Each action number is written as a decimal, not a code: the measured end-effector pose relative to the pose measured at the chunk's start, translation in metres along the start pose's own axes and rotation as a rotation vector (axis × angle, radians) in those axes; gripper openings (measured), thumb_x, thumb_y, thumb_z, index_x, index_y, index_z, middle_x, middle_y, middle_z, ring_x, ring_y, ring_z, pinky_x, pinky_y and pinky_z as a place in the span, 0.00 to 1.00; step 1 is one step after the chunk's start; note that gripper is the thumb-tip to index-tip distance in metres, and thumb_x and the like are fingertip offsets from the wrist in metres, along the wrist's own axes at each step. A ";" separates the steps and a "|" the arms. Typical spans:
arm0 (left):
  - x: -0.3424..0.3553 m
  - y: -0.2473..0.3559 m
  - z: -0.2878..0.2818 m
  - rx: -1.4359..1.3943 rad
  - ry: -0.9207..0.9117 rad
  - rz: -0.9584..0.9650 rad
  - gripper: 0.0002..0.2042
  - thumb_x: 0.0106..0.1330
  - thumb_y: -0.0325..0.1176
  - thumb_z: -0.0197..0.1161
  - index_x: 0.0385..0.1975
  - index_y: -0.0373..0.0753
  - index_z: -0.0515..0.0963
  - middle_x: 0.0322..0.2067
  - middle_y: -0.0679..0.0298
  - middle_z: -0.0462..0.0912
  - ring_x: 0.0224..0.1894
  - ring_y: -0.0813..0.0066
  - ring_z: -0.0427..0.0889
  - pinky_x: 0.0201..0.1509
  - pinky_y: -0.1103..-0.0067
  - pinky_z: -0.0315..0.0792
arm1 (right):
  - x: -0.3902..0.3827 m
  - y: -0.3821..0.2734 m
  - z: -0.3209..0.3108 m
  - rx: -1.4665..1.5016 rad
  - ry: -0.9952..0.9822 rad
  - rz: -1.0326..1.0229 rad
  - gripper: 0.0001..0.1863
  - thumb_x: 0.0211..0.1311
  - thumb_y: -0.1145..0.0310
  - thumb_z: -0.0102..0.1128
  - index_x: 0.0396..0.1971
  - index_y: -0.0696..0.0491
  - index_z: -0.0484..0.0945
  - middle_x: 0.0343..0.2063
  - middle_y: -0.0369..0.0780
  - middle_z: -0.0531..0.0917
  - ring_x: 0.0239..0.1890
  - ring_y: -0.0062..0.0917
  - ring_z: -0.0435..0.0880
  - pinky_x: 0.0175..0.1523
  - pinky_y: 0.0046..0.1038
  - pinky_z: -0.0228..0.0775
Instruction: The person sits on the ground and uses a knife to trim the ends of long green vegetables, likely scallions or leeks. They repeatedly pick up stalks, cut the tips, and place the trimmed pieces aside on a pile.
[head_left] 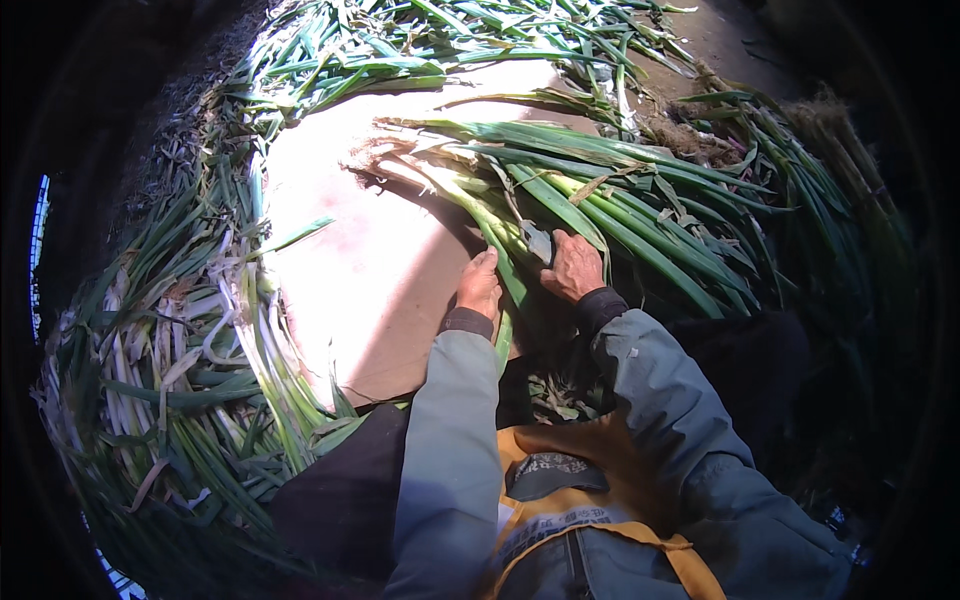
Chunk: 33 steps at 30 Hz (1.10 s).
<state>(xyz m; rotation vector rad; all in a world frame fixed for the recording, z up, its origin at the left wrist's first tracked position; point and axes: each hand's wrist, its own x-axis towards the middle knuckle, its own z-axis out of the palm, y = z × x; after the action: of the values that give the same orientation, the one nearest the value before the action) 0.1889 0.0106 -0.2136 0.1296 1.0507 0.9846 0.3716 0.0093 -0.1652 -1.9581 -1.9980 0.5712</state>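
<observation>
A bunch of long green onions [640, 190] lies across the board, with its pale rooted ends to the left and its green leaves fanning out to the right. My left hand [480, 287] is closed around a single green onion [485, 218] at the near side of the bunch; its leaf hangs down past my fingers. Close by on the right, my right hand [577, 267] is curled around a small, flat grey blade-like tool [538, 245]. The tool is beside the onion leaves, its handle hidden in my fingers.
The pale board [330, 250] is partly in glaring sunlight. Onions with white stalks [240, 310] are heaped along its left, and more green leaves [350, 50] lie beyond it. Rooted bundles [835, 140] stand in shade at the far right. Leaf scraps [560, 395] lie below my hands.
</observation>
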 end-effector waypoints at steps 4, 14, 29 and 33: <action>0.040 -0.015 -0.002 -0.175 0.202 0.181 0.17 0.70 0.31 0.65 0.54 0.32 0.73 0.51 0.61 0.78 0.54 0.68 0.77 0.60 0.73 0.70 | -0.012 -0.007 0.002 -0.044 -0.026 0.082 0.25 0.42 0.66 0.63 0.46 0.54 0.78 0.31 0.54 0.83 0.39 0.51 0.82 0.46 0.47 0.75; 0.022 -0.004 0.006 -0.004 0.137 0.108 0.18 0.61 0.27 0.72 0.51 0.34 0.78 0.48 0.59 0.83 0.49 0.65 0.81 0.54 0.69 0.75 | -0.021 -0.001 -0.012 0.128 -0.020 -0.139 0.28 0.41 0.57 0.73 0.42 0.57 0.80 0.30 0.52 0.84 0.38 0.50 0.83 0.47 0.44 0.75; -0.138 -0.049 -0.176 0.238 0.464 0.254 0.28 0.62 0.41 0.70 0.58 0.31 0.73 0.53 0.57 0.78 0.53 0.68 0.75 0.59 0.73 0.68 | -0.131 -0.099 0.011 0.696 -0.946 -0.010 0.31 0.50 0.57 0.76 0.50 0.60 0.78 0.40 0.50 0.84 0.45 0.38 0.81 0.54 0.33 0.70; -0.155 -0.056 -0.170 0.176 0.484 0.200 0.41 0.59 0.44 0.74 0.66 0.25 0.63 0.63 0.52 0.70 0.63 0.64 0.69 0.67 0.72 0.63 | -0.130 -0.082 0.028 0.592 -0.793 0.017 0.33 0.48 0.54 0.76 0.52 0.58 0.79 0.44 0.50 0.84 0.49 0.40 0.83 0.56 0.34 0.71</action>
<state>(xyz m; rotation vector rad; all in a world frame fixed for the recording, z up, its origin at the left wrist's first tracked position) 0.0719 -0.1946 -0.2296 0.1466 1.5927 1.1331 0.2907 -0.1223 -0.1419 -1.4799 -1.8300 1.9166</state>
